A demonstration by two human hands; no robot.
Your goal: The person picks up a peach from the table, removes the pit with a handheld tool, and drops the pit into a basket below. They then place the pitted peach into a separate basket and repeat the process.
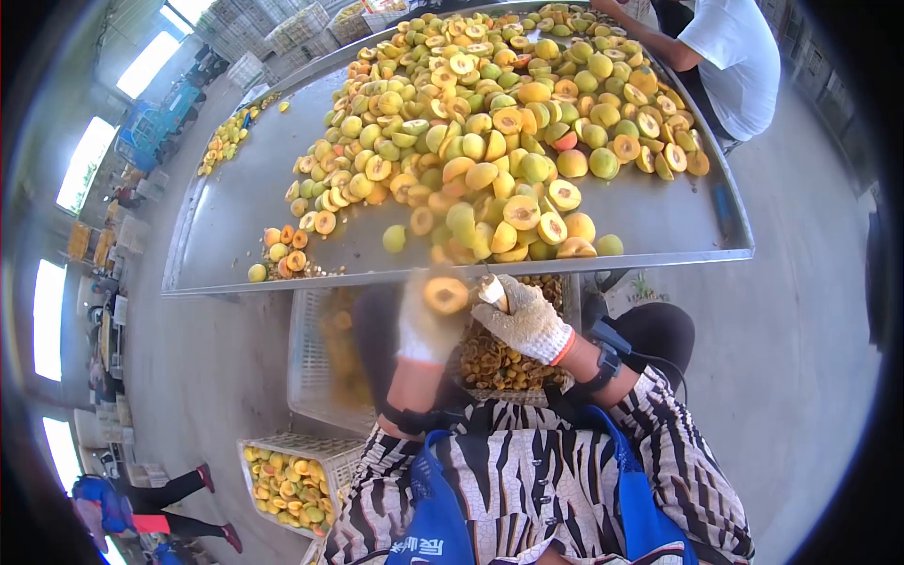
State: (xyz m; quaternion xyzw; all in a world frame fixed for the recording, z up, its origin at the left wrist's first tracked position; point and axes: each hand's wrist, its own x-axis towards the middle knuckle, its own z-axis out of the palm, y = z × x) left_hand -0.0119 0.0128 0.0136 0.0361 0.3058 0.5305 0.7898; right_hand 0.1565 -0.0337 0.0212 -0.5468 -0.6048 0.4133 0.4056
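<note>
My left hand (426,315), in a whitish glove and blurred by motion, holds a halved fruit (445,295) with its cut face up and a brown centre showing. Close beside it on the right, my right hand (527,322), also gloved, is closed around a small tool (492,292) with a pale wrapped handle; its tip is hard to make out. Both hands are just in front of the near rim of a metal table (377,278). A large heap of halved yellow-green fruit (471,141) lies on that table.
Below my hands stands a crate of brown pits or scraps (508,365). A white crate (311,377) is left of it, and another crate (330,457) holds fruit halves. A co-worker (730,66) sits at the table's far right; another person (118,508) is at lower left.
</note>
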